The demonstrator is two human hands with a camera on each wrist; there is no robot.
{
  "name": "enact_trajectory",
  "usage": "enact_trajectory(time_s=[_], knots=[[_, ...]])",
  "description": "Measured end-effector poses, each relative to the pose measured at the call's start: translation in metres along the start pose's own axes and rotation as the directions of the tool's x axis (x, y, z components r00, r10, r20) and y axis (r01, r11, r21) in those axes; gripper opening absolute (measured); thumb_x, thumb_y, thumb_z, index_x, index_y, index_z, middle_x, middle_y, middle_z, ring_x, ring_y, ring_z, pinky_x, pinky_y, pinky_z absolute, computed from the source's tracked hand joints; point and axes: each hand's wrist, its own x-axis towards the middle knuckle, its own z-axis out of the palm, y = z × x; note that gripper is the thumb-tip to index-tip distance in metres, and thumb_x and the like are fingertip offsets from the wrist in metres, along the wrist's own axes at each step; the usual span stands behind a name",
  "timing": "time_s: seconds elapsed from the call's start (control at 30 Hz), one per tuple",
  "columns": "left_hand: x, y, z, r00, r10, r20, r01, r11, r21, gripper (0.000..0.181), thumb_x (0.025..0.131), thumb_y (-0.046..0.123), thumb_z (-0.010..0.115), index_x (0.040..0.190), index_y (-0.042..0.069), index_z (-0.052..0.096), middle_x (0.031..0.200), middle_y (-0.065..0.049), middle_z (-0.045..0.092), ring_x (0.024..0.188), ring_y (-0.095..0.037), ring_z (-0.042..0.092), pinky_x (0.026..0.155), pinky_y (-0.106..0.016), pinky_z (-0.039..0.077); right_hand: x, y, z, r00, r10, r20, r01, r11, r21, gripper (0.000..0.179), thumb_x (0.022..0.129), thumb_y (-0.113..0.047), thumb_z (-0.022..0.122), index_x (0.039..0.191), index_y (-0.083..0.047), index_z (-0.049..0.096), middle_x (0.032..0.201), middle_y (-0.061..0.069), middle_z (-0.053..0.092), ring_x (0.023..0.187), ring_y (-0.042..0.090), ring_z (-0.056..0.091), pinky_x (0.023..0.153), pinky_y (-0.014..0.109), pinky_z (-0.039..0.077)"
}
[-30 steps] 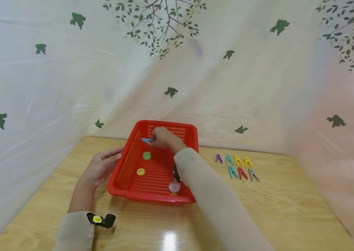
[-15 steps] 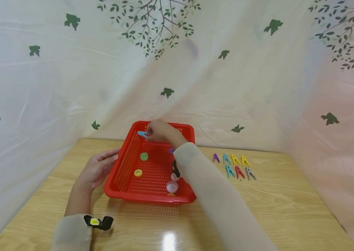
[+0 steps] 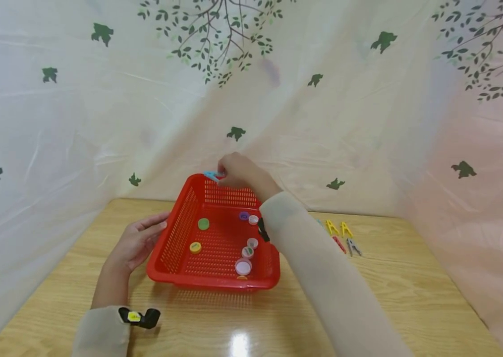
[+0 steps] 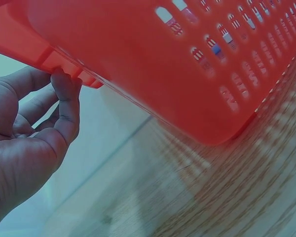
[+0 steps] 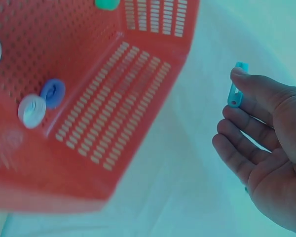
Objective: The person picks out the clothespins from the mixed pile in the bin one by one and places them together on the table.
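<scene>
A light-blue clothespin (image 3: pixel 212 175) is pinched between the thumb and index finger of my right hand (image 3: pixel 240 170). This hand is raised at the back rim of the red plastic basket (image 3: pixel 172 238). In the right wrist view, the clothespin (image 5: pixel 235 89) stands out past the basket's wall, and the other fingers are loosely bent below it. My left hand (image 3: pixel 137 243) grips the basket's left rim, thumb and fingertips at the edge in the left wrist view. Inside lie a green bottle cap (image 3: pixel 203 224), a yellow cap (image 3: pixel 195 247), a purple cap (image 3: pixel 244 216) and several whitish ones.
Right of the basket, clothespins lie on the wooden table (image 3: pixel 403 277): two yellow ones (image 3: pixel 332 227), a red one (image 3: pixel 339 244) and a grey one (image 3: pixel 354 247), partly behind my right sleeve (image 3: pixel 322 277). A pale leaf-printed cloth (image 3: pixel 180 124) hangs behind the table.
My right hand has lifted the blue clothespin from inside the basket up to its back rim. More caps at the basket's right show now. My left hand keeps its hold.
</scene>
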Motion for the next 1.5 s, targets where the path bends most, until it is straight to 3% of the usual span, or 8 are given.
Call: enact_trajectory(time_s=[0.2, 0.53, 1.0, 1.23, 1.5], knots=[[0.000, -0.001, 0.000, 1.000, 0.002, 0.000, -0.002, 1.000, 0.001, 0.048, 0.100, 0.020, 0.069, 0.145, 0.008, 0.058, 0.122, 0.005, 0.072, 0.108, -0.014, 0.069, 0.092, -0.031, 0.058, -0.010, 0.014, -0.013, 1.000, -0.001, -0.031, 0.000, 0.999, -0.032, 0.024, 0.093, -0.025, 0.077, 0.112, -0.012, 0.070, 0.099, 0.002, 0.064, 0.093, 0.020, 0.058, 0.083, 0.031, 0.054], [-0.001, -0.003, -0.001, 1.000, 0.003, -0.005, -0.003, 1.000, -0.002, 0.048, 0.099, 0.020, 0.070, 0.144, 0.008, 0.059, 0.122, 0.004, 0.072, 0.107, -0.014, 0.070, 0.091, -0.032, 0.058, -0.031, 0.032, -0.026, 0.998, -0.013, -0.056, 0.011, 0.999, -0.042, 0.025, 0.094, -0.028, 0.076, 0.110, -0.011, 0.068, 0.100, 0.003, 0.063, 0.093, 0.021, 0.057, 0.083, 0.034, 0.053], [0.000, -0.001, 0.000, 1.000, 0.007, -0.008, -0.007, 1.000, -0.021, 0.040, 0.102, 0.015, 0.066, 0.141, 0.008, 0.062, 0.120, 0.003, 0.072, 0.105, -0.015, 0.071, 0.091, -0.032, 0.059, -0.068, 0.060, -0.036, 0.999, -0.015, -0.041, 0.010, 0.993, -0.120, 0.034, 0.095, -0.026, 0.075, 0.121, -0.004, 0.069, 0.115, 0.011, 0.069, 0.104, 0.027, 0.061, 0.094, 0.042, 0.056], [0.001, -0.001, 0.001, 1.000, 0.004, -0.002, -0.004, 0.999, -0.037, 0.039, 0.102, 0.014, 0.065, 0.141, 0.008, 0.062, 0.121, 0.002, 0.072, 0.104, -0.015, 0.071, 0.091, -0.033, 0.058, -0.092, 0.090, -0.031, 0.999, 0.000, -0.048, -0.007, 0.988, -0.155, 0.037, 0.095, -0.028, 0.075, 0.121, -0.004, 0.068, 0.116, 0.012, 0.070, 0.107, 0.029, 0.064, 0.093, 0.044, 0.057], [0.000, -0.002, 0.001, 1.000, 0.012, -0.005, -0.013, 0.999, -0.042, 0.039, 0.101, 0.015, 0.068, 0.139, 0.009, 0.064, 0.119, 0.003, 0.073, 0.104, -0.015, 0.071, 0.090, -0.032, 0.059, -0.123, 0.128, -0.018, 0.990, -0.100, -0.103, 0.080, 0.979, -0.187, 0.033, 0.094, -0.023, 0.076, 0.115, 0.002, 0.069, 0.107, 0.014, 0.072, 0.098, 0.031, 0.068, 0.089, 0.047, 0.059]])
